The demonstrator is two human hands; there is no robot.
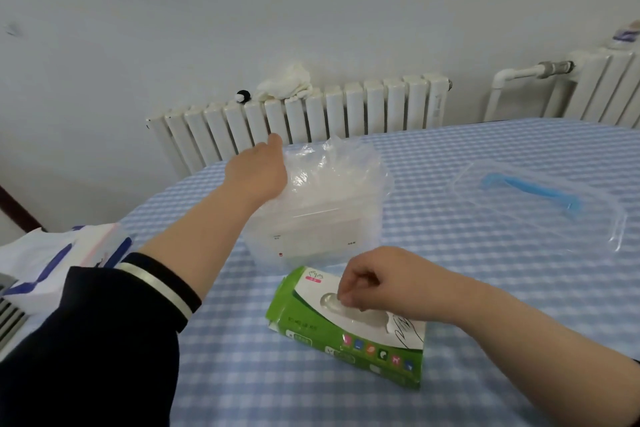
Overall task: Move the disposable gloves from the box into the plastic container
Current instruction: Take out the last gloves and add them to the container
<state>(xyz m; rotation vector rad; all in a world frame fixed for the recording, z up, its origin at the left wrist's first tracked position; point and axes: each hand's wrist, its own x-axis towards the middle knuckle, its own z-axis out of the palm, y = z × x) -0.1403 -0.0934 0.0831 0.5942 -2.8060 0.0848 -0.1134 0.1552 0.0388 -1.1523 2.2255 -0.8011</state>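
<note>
Nearest: R hand (372,282) pinches into the oval slot of the green glove box (349,329), which lies flat on the table (485,288). Just beyond, upper-left of that grip, the plastic container (311,232); L hand (258,173) holds clear gloves (339,170) at its mouth.

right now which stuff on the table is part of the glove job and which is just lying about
Part of the job:
- green glove box, right hand pinching at its opening
- clear plastic container, gloves heaped in it, left hand on them
- container lid with blue handle

Lying about:
- zip bag and papers
- white cloth on the radiator
</note>
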